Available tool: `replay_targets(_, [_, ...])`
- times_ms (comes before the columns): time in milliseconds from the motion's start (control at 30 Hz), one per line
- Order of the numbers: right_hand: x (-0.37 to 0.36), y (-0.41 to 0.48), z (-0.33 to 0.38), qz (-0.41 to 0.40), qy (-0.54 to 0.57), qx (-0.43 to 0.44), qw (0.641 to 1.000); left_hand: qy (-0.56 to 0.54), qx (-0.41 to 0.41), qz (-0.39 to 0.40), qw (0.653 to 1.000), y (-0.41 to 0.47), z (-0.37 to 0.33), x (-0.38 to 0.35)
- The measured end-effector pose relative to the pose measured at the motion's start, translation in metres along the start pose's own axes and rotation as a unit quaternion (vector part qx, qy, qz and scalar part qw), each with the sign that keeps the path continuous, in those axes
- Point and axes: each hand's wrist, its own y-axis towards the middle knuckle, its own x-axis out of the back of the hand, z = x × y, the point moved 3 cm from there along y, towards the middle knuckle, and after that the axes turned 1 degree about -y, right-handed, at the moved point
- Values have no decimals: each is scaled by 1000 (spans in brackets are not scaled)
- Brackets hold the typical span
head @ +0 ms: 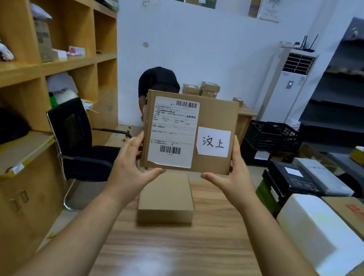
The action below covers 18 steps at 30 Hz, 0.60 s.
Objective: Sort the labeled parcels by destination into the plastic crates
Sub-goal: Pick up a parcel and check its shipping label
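The left hand point(130, 157) and right hand point(233, 171) are gripping the parcel point(190, 132) by its lower corners, above the bench point(188, 249). Held so low, it may be tipping forward on the way to the crates point(265, 137).

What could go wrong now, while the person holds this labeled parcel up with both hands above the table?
1. The handwritten slip on the held parcel seems to lift at its lower left corner; it may peel off, and the destination would be lost.
2. The left hand and right hand grip only the lower corners, so the parcel might tip and fall on the second parcel below.
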Motion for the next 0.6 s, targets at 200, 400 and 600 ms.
replay_targets(200, [-13,26,-1,21,22,14,999,39,26,-29,998,8,3,8])
replay_targets(400, [-36,64,1,74,67,60,993,95,62,-79,990,14,0,22])
replay_targets(600, [-93,83,20,205,124,105,965,175,128,-164,963,-21,-6,63])
